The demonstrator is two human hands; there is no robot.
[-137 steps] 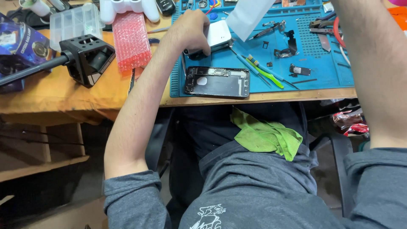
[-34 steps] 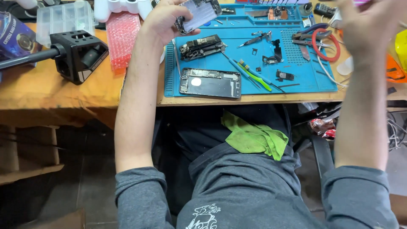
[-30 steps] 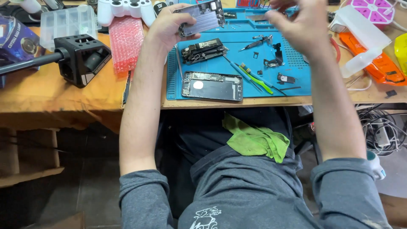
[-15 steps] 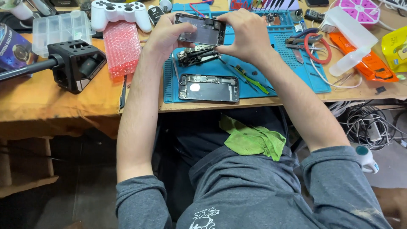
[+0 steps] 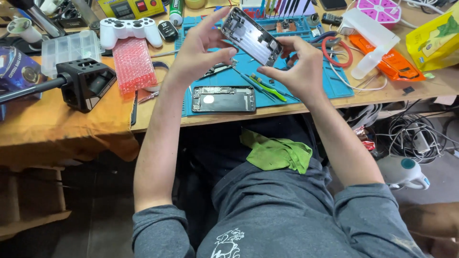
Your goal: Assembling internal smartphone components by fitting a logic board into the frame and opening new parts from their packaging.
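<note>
Head view, looking down: my left hand (image 5: 198,55) and right hand (image 5: 299,71) are both pinching one opened phone shell (image 5: 252,37), holding it tilted in the air above the blue work mat (image 5: 306,88).

Left fingers (image 5: 224,52) are grasping the shell's near-left edge, thumb pressing from below, the other fingers spreading up past its top corner. Right fingertips (image 5: 282,48) are clamping the lower right end. Neither hand is clenched hard, as far as I can judge; the hold is on the edges only.

Risks, as I am judging them:
- Shell is hanging over the mat with nothing under it, so a slip of either pinch would be dropping it onto the tools below.
- Exposed inner side is facing me; a fingertip straying inward could be touching small parts there.
- Green pry tool (image 5: 267,87) and loose bits are lying right beneath, and a fall could be scattering them.

Moving outward: a second opened phone body (image 5: 224,99) is lying flat at the mat's near edge, well apart from my fingers. Pink bubble wrap (image 5: 136,64) and a white game controller (image 5: 130,28) are sitting left of the mat. Green cloth (image 5: 277,154) is resting on my lap, below the table edge.
</note>
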